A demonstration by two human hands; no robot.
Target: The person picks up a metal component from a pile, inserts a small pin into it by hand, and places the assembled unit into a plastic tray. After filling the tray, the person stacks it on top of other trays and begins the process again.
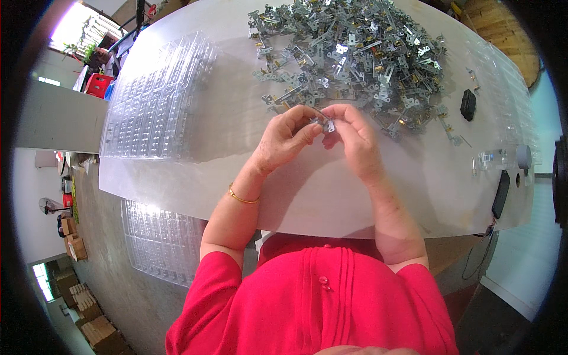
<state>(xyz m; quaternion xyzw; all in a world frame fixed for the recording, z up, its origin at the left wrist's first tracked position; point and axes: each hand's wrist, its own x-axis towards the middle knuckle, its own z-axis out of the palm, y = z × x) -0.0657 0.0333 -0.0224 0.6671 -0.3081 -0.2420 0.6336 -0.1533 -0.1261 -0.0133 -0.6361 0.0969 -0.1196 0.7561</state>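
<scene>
Here, both hands [289, 134] [357, 142] around a small metal part [330, 126].

Here you are in a bright red top [266, 307], short sleeves [208, 287], vertical pleats [348, 284] running down beside round buttons [323, 280], a slim gold-coloured bracelet [241, 199] circling your left forearm [228, 225]!

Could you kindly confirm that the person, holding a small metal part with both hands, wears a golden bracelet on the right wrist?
Not quite: the head view shows the golden bracelet on the left wrist; the left hand and right hand do hold a small metal part.
</scene>
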